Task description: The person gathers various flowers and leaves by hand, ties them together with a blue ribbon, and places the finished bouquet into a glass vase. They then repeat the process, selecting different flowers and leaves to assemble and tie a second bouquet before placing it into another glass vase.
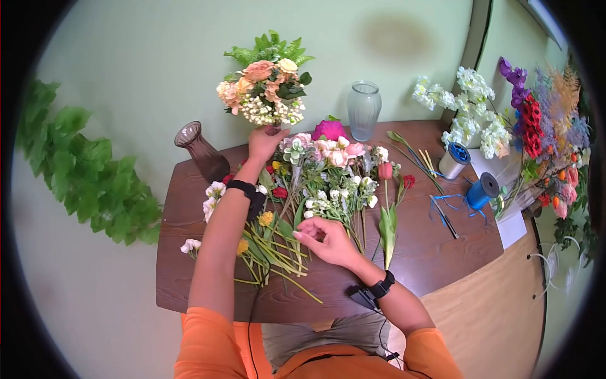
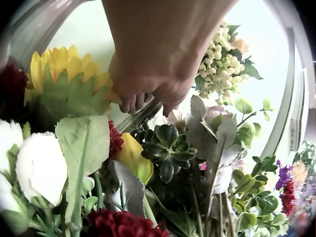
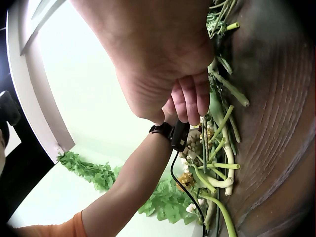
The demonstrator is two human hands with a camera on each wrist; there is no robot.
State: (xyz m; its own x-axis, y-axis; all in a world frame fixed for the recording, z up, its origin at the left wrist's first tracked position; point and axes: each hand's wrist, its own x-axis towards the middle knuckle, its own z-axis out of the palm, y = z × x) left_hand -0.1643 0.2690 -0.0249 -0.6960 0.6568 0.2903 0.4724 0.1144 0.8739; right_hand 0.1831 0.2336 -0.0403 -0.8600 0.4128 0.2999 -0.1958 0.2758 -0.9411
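Note:
My left hand [image 1: 265, 143] grips a bouquet [image 1: 268, 88] just below its blooms, near the wall at the back of the table. The bouquet has peach roses, cream blooms, white berries and a green fern behind. In the left wrist view, the curled fingers [image 2: 136, 101] close around its lower part, mostly hidden by the hand. My right hand [image 1: 328, 243] hovers over the loose flower stems [image 1: 278, 252] near the front, fingers loosely bent and holding nothing. Beneath the left arm lie yellow flowers [image 1: 266, 218], white blooms and dark red ones.
A purple glass vase [image 1: 205, 155] leans at the back left; a clear vase [image 1: 364, 110] stands at the back. Pink and white flowers [image 1: 338, 151] fill the middle. Ribbon spools [image 1: 483, 191], a pen-like tool [image 1: 444, 217] and a tulip [image 1: 386, 174] lie to the right.

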